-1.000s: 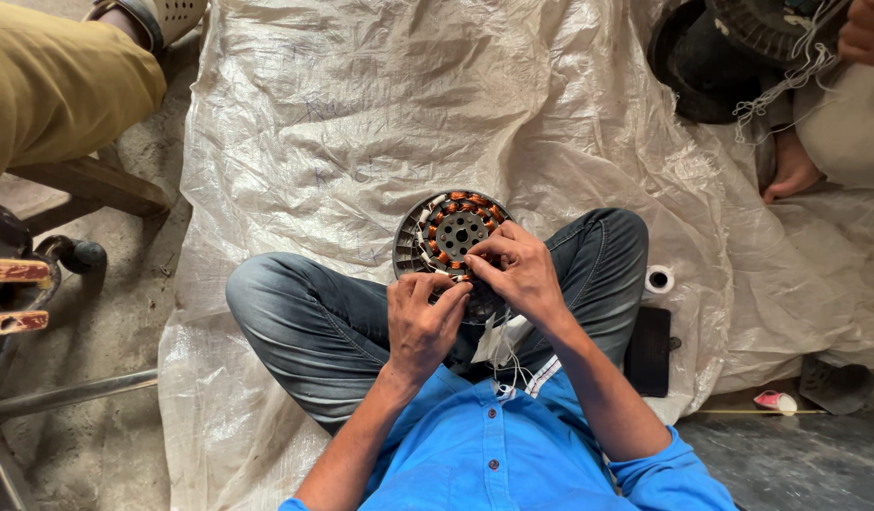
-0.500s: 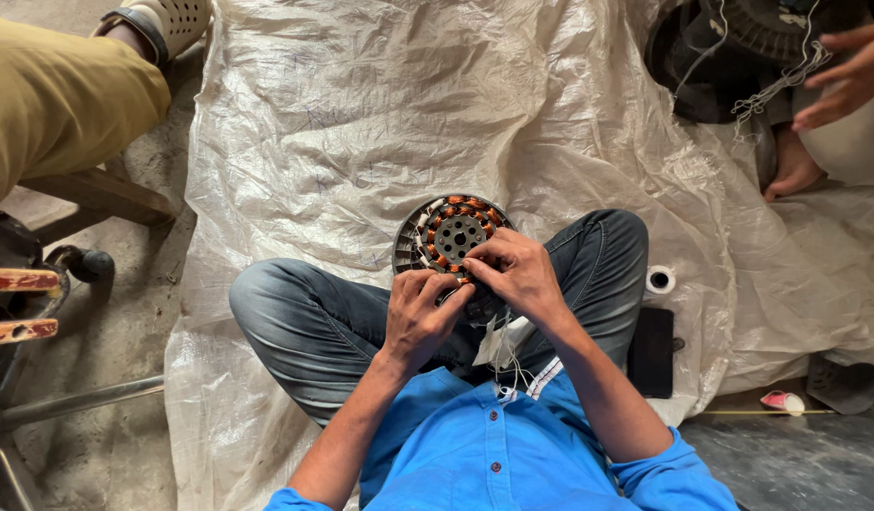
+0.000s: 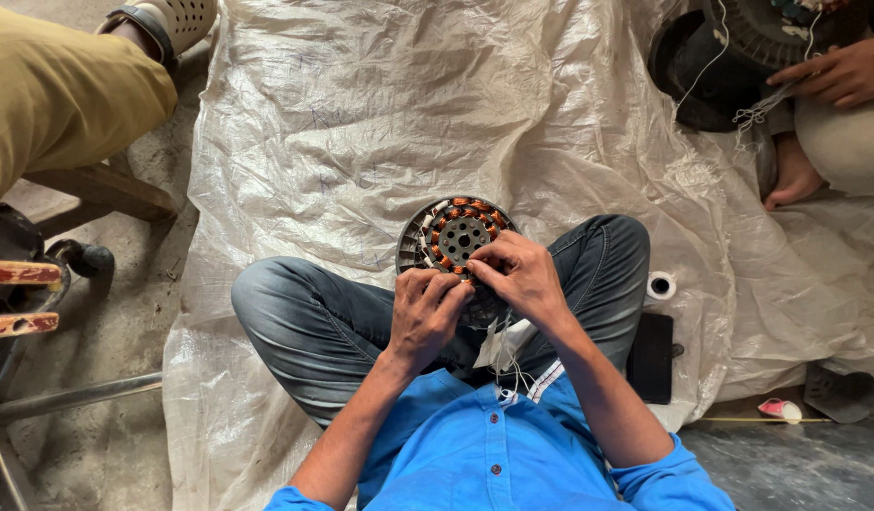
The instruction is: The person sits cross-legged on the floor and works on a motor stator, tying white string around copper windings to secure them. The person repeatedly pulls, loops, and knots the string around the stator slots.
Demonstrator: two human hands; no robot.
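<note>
1. The white plastic sheet (image 3: pixel 361 123) covers the floor under the seated person.
2. The round motor stator (image 3: pixel 448 237) rests on the crossed legs. It looks heavy and rigid, best gripped by its metal rim.
3. The left hand (image 3: pixel 428 312) and right hand (image 3: pixel 517 276) sit together, pinching at its near edge.
4. Its copper windings (image 3: pixel 475 205) seem fragile.
</note>
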